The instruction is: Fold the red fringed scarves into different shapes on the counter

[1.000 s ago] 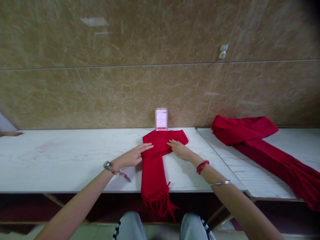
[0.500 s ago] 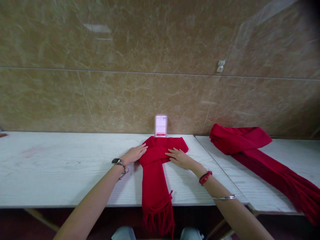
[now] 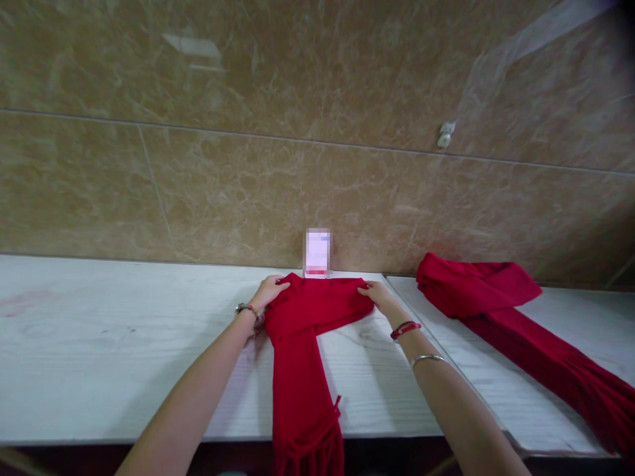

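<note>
A red scarf (image 3: 300, 370) lies on the white wood-grain table (image 3: 124, 344), its upper part folded across and its fringed end hanging over the front edge. My left hand (image 3: 270, 291) pinches the folded part at its left side, thumb on top. At the opposite end of the fold, my right hand (image 3: 378, 293) grips the right corner between thumb and fingers. The undersides of both grips are hidden.
Against the tiled wall (image 3: 238, 192) stands a phone-like panel (image 3: 317, 252), its face blurred. To the right, a second red scarf (image 3: 479, 287) lies folded on the adjoining table, its fringe towards the front edge. A small white fixture (image 3: 445, 134) is on the wall.
Both hands were lying flat on the scarf; they have moved outward to the fold's two ends and closed on them. The fold's right part lies a little straighter. The view has shifted slightly.
</note>
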A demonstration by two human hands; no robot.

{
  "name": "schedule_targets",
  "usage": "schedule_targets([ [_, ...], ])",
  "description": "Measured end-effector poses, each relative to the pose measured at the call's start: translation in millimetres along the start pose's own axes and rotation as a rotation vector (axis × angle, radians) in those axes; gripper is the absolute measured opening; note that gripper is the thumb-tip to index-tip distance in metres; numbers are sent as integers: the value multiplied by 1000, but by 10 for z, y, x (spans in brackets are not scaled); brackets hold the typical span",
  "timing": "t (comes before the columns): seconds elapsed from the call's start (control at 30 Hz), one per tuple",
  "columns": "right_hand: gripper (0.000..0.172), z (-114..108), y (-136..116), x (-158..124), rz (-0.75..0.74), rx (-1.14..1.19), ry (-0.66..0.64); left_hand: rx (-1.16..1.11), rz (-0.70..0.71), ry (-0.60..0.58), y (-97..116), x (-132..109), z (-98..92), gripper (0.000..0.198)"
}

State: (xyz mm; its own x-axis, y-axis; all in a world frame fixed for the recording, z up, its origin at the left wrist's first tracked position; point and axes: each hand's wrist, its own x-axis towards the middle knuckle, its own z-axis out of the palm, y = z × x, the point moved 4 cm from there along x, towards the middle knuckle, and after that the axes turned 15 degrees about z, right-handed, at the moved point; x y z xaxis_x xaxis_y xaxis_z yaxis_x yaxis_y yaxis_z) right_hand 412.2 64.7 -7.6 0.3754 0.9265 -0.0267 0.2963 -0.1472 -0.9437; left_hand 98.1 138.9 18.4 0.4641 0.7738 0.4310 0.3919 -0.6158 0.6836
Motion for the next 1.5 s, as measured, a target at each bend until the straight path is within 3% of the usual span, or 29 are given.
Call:
schedule_targets([
  [0.07, 21, 16, 55, 38, 7, 16, -22, 12, -37, 26, -74, -38, -69, 32],
  [0.2, 31, 39, 53, 112, -22, -125, 88, 112, -115, 59, -116, -94, -135, 34],
  [0.3, 39, 33, -73, 34, -49, -227, 207, 316, -158, 94, 18, -137, -155, 40],
  [0.37, 40, 55, -260, -147, -212, -389, 241, 518, -82, 117, 234, -175, -186, 40],
  [0.4, 38, 99, -364, -274, -339, -493, 208, 592, 0, 104, 372, -199, -184, 37],
  [0.47, 34, 239, -510, -560, -586, -665, 24, 615, 215, -8, 661, -279, -110, 30],
  [0.57, 32, 412, -533, -879, -737, -838, -213, 564, 459, -302, 993, -484, 139, 34],
  [0.67, 34, 402, -461, -931, -730, -967, -199, 677, 505, -426, 1110, -633, 353, 38],
  [0.8, 35, 165, -404, -831, -741, -1010, -127, 777, 522, -396, 1117, -638, 451, 29],
  [0.93, 39, 20, -351, -755, -726, -1053, -68, 825, 554, -442, 1154, -605, 491, 24],
  [1.03, 40, 41, -302, -723, -718, -1045, -87, 862, 530, -476, 1207, -601, 542, 15],
  [1.2, 38, 19, -282, -685, -653, -901, -155, 900, 517, -461, 1215, -583, 572, 21],
  [1.5, 46, 124, -318, -658, -625, -1093, -35, 931, 514, -423, 1224, -612, 571, 24],
])
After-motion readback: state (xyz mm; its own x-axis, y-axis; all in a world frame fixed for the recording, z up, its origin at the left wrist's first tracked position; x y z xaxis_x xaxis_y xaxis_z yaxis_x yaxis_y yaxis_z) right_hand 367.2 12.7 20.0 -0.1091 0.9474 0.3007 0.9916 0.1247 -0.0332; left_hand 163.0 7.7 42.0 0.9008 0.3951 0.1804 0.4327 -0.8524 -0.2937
